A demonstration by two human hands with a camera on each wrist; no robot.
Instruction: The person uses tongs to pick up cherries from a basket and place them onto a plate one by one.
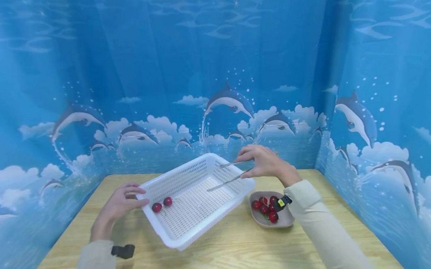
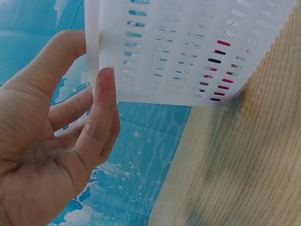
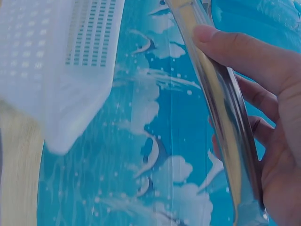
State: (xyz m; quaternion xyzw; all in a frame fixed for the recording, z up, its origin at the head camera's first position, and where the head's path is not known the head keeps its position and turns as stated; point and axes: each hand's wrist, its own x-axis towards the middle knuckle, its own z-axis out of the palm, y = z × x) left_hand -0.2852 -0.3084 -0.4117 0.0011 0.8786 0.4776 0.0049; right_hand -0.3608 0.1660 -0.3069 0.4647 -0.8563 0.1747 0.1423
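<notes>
My left hand (image 1: 118,202) pinches the left rim of a white slotted plastic basket (image 1: 197,212), thumb on one side and fingers on the other in the left wrist view. The basket sits at a slant and looks raised from the table at its left end. Two dark red cherries (image 1: 167,201) lie inside, near that end. In my right hand (image 1: 263,162) is a pair of metal tongs (image 1: 225,185), gripped between thumb and fingers. Their spread tips point left over the basket's right part, with nothing between them. The right wrist view shows the tongs' bent end (image 3: 249,214).
A small pale dish (image 1: 285,220) with several red cherries (image 1: 264,209) stands on the wooden table (image 1: 222,260), below my right wrist, which partly hides it. Blue dolphin-print curtains (image 1: 183,71) surround the table at the back and both sides.
</notes>
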